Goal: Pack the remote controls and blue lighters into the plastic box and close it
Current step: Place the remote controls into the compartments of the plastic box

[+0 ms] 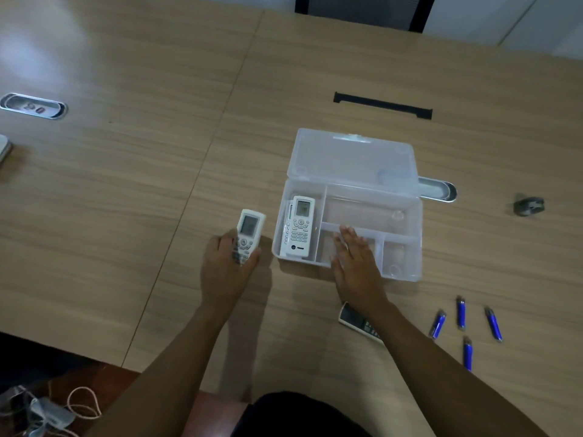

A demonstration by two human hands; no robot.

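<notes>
While the left hand (pixel 228 263) lifts a white remote (pixel 247 236) just beside the plastic box (pixel 407 247), its fingers are wrapped around the lower half, with the screen end sticking out past them. The lid (pixel 353 159) of the box stands open at the back. At least 1 remote (pixel 299 230) already lies in the long slot on the left side of the box, and the edge of another one seems to peek out from under it. The right hand (pixel 356 263) rests flat on the front edge of the box with its fingers straight and close together, so it looks like it is keeping the box from sliding. A dark-faced remote (pixel 350 316) lies on the table (pixel 126 184) partly hidden under the right arm. 4 blue lighters (pixel 462 312) lie on the table to the right, well apart from the box. I think the remote-packing step is under way. Next, the held remote needs to be turned to line up with the slot and set on top of the ones inside.
</notes>
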